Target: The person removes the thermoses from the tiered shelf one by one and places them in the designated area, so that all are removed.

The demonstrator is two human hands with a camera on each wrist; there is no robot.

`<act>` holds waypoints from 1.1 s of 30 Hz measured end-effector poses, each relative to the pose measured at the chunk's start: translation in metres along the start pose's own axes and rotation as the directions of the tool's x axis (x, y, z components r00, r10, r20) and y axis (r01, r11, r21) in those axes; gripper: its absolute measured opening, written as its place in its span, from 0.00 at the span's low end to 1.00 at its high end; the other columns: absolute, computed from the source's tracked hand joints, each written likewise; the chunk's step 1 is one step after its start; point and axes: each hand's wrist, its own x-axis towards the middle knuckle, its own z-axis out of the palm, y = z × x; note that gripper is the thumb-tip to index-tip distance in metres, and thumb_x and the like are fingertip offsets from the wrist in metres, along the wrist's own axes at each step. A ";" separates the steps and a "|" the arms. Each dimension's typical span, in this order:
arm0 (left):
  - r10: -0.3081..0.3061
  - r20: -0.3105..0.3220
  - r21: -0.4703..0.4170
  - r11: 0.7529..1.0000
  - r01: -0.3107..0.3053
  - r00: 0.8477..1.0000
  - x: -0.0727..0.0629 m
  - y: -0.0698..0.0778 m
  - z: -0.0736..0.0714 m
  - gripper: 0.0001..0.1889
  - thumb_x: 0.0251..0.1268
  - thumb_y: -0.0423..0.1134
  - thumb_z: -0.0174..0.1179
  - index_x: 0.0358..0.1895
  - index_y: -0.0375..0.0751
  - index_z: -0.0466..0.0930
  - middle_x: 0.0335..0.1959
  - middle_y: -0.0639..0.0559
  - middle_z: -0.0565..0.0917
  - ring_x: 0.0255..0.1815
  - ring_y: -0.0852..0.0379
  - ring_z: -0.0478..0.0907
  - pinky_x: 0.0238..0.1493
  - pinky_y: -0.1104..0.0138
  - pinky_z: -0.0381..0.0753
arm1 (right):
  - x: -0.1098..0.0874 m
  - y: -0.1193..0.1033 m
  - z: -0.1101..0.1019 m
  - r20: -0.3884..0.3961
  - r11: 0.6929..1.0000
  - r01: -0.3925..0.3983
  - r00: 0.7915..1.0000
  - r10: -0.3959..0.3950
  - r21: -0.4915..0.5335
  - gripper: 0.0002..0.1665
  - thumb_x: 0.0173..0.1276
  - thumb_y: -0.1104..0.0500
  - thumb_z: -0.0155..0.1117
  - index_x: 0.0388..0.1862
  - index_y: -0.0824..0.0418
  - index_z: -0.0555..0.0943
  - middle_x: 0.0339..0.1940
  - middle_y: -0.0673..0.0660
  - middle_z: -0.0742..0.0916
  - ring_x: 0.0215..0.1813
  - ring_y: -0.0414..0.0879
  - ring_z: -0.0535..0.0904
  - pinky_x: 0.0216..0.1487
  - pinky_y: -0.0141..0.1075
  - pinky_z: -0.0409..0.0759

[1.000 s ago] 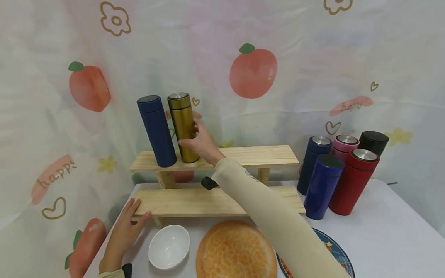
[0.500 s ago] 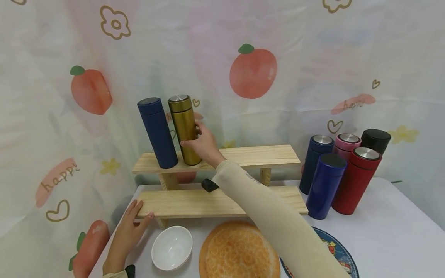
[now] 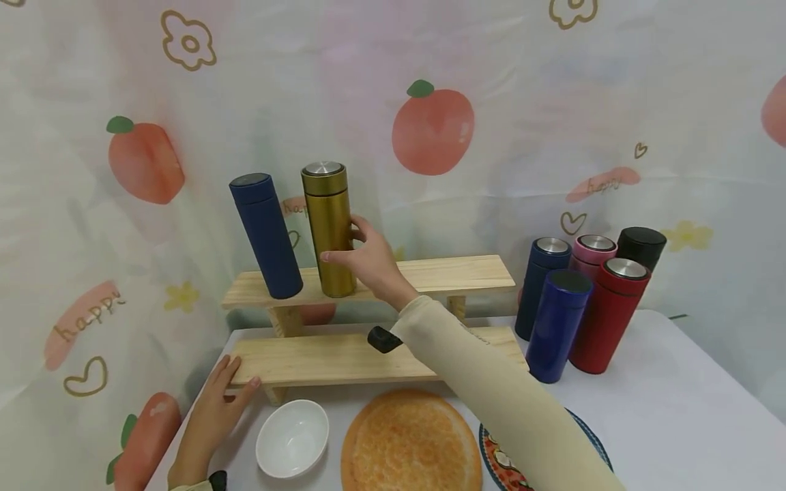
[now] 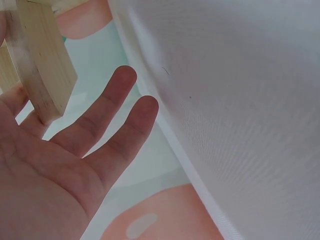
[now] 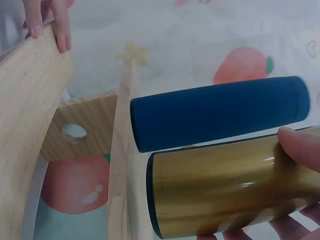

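My right hand (image 3: 371,262) grips a gold thermos (image 3: 325,232) with a steel lid, thumb on one side and fingers round the other. The thermos stands upright at the upper shelf (image 3: 430,276); whether its base touches the wood I cannot tell. To its left, a dark blue thermos (image 3: 267,239) stands on the same shelf. In the right wrist view, the gold thermos (image 5: 215,185) lies beside the blue thermos (image 5: 220,110), a narrow gap between them. My left hand (image 3: 211,412) rests against the left end of the lower shelf (image 3: 344,358), two fingers stretched out below the board (image 4: 45,65).
At the right stand several thermoses: navy (image 3: 540,293), pink (image 3: 592,252), black (image 3: 641,245), bright blue (image 3: 559,327) and red (image 3: 610,317). In front are a white bowl (image 3: 293,440), a round bread-like mat (image 3: 411,443) and a patterned plate (image 3: 503,470), partly under my right sleeve.
The gold thermos has moved right with my right hand, away from the blue thermos, and stands straighter. My left hand keeps its place on the lower shelf. The head view has shifted slightly.
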 end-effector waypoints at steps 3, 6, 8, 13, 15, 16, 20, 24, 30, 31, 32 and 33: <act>0.029 -0.013 -0.007 1.000 -0.029 0.999 0.000 0.000 0.002 0.44 0.82 0.57 0.61 0.83 0.26 0.56 0.85 0.25 0.49 0.79 0.26 0.60 0.67 0.42 0.79 | -0.010 -0.002 -0.009 0.003 1.000 0.014 1.000 -0.014 0.008 0.53 0.67 0.59 0.80 0.86 0.55 0.64 0.76 0.59 0.77 0.75 0.55 0.73 0.73 0.55 0.75; 0.050 -0.024 -0.010 0.999 -0.050 0.998 -0.002 -0.002 0.002 0.44 0.82 0.55 0.61 0.82 0.25 0.57 0.84 0.23 0.50 0.78 0.25 0.61 0.65 0.41 0.80 | -0.021 -0.002 -0.016 0.014 1.000 0.026 1.000 -0.026 0.016 0.52 0.67 0.59 0.79 0.86 0.54 0.65 0.75 0.58 0.78 0.72 0.56 0.76 0.71 0.56 0.77; 0.056 -0.026 -0.015 0.998 -0.056 0.998 -0.003 -0.003 0.002 0.43 0.82 0.55 0.61 0.82 0.24 0.57 0.84 0.22 0.50 0.79 0.24 0.60 0.65 0.41 0.80 | -0.028 -0.002 -0.020 0.024 0.999 0.034 0.999 -0.035 0.019 0.51 0.67 0.59 0.79 0.85 0.53 0.66 0.74 0.59 0.78 0.69 0.58 0.79 0.70 0.56 0.78; 0.044 -0.021 -0.014 0.999 -0.044 0.999 -0.003 -0.001 0.002 0.44 0.82 0.55 0.60 0.82 0.24 0.56 0.84 0.23 0.49 0.80 0.24 0.58 0.66 0.40 0.79 | -0.047 0.001 -0.035 0.029 0.999 0.046 0.999 -0.045 -0.018 0.49 0.66 0.57 0.80 0.84 0.51 0.68 0.73 0.58 0.80 0.65 0.59 0.83 0.66 0.56 0.81; 0.041 -0.015 -0.010 0.999 -0.041 0.999 -0.003 0.000 0.002 0.44 0.82 0.56 0.60 0.82 0.24 0.56 0.84 0.23 0.49 0.80 0.24 0.56 0.67 0.40 0.78 | -0.055 0.003 -0.042 0.023 0.998 0.046 0.999 -0.045 -0.031 0.49 0.65 0.57 0.81 0.83 0.51 0.69 0.73 0.58 0.80 0.63 0.59 0.84 0.65 0.56 0.82; 0.044 -0.016 -0.002 0.999 -0.044 0.999 -0.002 0.000 0.002 0.44 0.82 0.56 0.60 0.82 0.24 0.56 0.84 0.22 0.49 0.80 0.23 0.56 0.67 0.39 0.78 | -0.058 0.004 -0.045 0.023 0.999 0.048 0.999 -0.047 -0.026 0.49 0.65 0.57 0.80 0.83 0.51 0.70 0.73 0.59 0.80 0.63 0.59 0.84 0.65 0.56 0.82; 0.061 -0.017 0.011 0.998 -0.061 0.998 -0.002 0.000 0.001 0.44 0.82 0.56 0.60 0.82 0.23 0.56 0.83 0.22 0.50 0.79 0.22 0.55 0.67 0.38 0.77 | -0.074 0.011 -0.058 0.025 0.999 0.034 0.999 -0.035 0.014 0.49 0.64 0.61 0.80 0.82 0.52 0.70 0.74 0.61 0.80 0.63 0.61 0.84 0.64 0.56 0.83; 0.095 -0.033 0.016 0.995 -0.095 0.995 -0.003 -0.001 0.001 0.43 0.82 0.54 0.60 0.81 0.21 0.58 0.82 0.20 0.51 0.78 0.21 0.57 0.64 0.38 0.79 | -0.089 0.019 -0.071 0.013 0.999 0.010 1.000 -0.010 0.037 0.49 0.64 0.63 0.80 0.82 0.52 0.71 0.73 0.62 0.79 0.63 0.62 0.83 0.62 0.57 0.84; 0.116 -0.052 0.018 0.993 -0.116 0.992 -0.003 -0.002 0.002 0.42 0.82 0.52 0.61 0.79 0.19 0.59 0.81 0.19 0.53 0.77 0.20 0.59 0.61 0.40 0.82 | -0.112 0.030 -0.091 -0.008 1.000 -0.013 1.000 0.013 0.015 0.51 0.66 0.62 0.79 0.85 0.54 0.67 0.76 0.64 0.77 0.68 0.65 0.80 0.66 0.61 0.81; 0.117 -0.052 0.020 0.993 -0.117 0.992 -0.003 -0.002 0.003 0.42 0.82 0.52 0.61 0.79 0.19 0.59 0.81 0.18 0.53 0.77 0.20 0.59 0.61 0.40 0.82 | -0.115 0.032 -0.095 -0.014 1.000 -0.024 1.000 0.024 0.012 0.51 0.66 0.62 0.79 0.85 0.54 0.66 0.77 0.64 0.76 0.70 0.65 0.79 0.67 0.62 0.79; 0.120 -0.051 0.019 0.993 -0.119 0.991 -0.002 -0.002 0.003 0.42 0.82 0.52 0.61 0.79 0.19 0.59 0.81 0.18 0.53 0.77 0.20 0.59 0.60 0.40 0.82 | -0.119 0.033 -0.099 -0.020 0.999 -0.035 0.999 0.035 0.014 0.52 0.66 0.62 0.79 0.85 0.54 0.65 0.78 0.64 0.76 0.71 0.66 0.78 0.68 0.63 0.78; 0.122 -0.053 0.021 0.992 -0.121 0.991 -0.002 -0.003 0.003 0.41 0.82 0.52 0.61 0.79 0.19 0.59 0.81 0.18 0.53 0.77 0.19 0.59 0.60 0.40 0.82 | -0.122 0.034 -0.103 -0.026 0.999 -0.043 0.999 0.044 0.010 0.52 0.66 0.62 0.79 0.86 0.54 0.65 0.79 0.65 0.75 0.72 0.66 0.77 0.69 0.64 0.77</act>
